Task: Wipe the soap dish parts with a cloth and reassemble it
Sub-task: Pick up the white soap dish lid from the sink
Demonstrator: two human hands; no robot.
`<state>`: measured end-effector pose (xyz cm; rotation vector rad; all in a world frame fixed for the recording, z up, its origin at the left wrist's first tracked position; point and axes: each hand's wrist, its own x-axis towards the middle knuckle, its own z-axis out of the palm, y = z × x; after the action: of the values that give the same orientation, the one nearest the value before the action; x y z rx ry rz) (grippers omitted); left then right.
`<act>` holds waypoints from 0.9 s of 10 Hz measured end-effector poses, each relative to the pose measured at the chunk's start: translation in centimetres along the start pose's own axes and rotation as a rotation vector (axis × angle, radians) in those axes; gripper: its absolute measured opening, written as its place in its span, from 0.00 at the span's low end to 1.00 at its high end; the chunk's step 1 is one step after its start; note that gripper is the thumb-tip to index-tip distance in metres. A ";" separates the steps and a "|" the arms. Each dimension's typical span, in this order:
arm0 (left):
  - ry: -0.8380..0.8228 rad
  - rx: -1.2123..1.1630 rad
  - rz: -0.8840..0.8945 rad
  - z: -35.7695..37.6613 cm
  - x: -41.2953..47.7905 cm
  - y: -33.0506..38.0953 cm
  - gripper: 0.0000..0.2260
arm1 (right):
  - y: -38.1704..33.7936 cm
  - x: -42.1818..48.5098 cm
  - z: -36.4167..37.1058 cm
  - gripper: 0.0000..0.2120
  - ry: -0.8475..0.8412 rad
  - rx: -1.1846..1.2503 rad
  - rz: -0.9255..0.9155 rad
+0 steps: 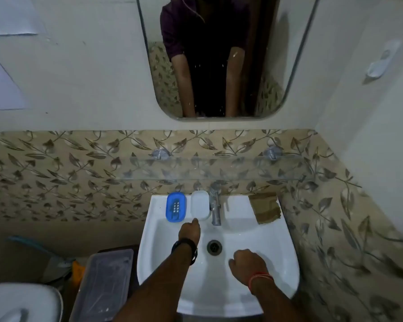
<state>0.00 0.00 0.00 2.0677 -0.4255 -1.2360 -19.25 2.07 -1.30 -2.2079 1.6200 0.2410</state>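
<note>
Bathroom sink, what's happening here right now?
A person stands at the white ceramic sink. The left hand reaches toward the white plastic soap dish tray, which sits beside the blue slotted soap dish insert on the back ledge, left of the metal tap. The right hand hovers empty over the basin. The brown folded cloth lies untouched at the back right.

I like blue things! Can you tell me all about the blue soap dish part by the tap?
The blue soap dish part is an oval tray of shiny plastic with small drain holes in its middle. It lies flat on the back ledge of the white sink, left of the white soap dish part, very close beside it. No hand touches it, and it holds no soap.
</note>
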 end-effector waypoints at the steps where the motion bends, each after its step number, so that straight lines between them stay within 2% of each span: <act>1: -0.059 -0.068 -0.040 0.5 2.7 0.3 0.24 | 1.7 1.8 1.0 0.17 -0.038 0.019 0.040; 3: -0.093 -0.081 -0.089 2.4 6.6 0.0 0.31 | 4.2 4.4 2.0 0.18 -0.094 0.018 0.096; 4: -0.107 -0.065 -0.084 2.6 7.3 0.0 0.30 | 4.5 5.2 1.9 0.18 -0.082 0.027 0.110; 6: -0.091 -0.007 -0.112 2.5 8.6 0.5 0.19 | 3.9 6.4 1.6 0.18 -0.089 0.039 0.112; 7: -0.085 0.228 -0.064 1.9 8.4 0.7 0.20 | 2.8 6.5 1.6 0.18 -0.103 0.074 0.106; 8: -0.058 0.268 -0.029 1.5 8.4 -0.1 0.21 | 1.9 6.2 2.0 0.16 -0.122 0.173 0.143; 9: -0.047 0.193 -0.058 1.5 7.5 -1.9 0.22 | 0.8 5.7 3.0 0.14 -0.116 0.400 0.212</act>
<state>2.34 -3.61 -6.65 2.2297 -0.5278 -1.3244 -17.95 -1.88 -6.27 -1.6984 1.6702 0.0896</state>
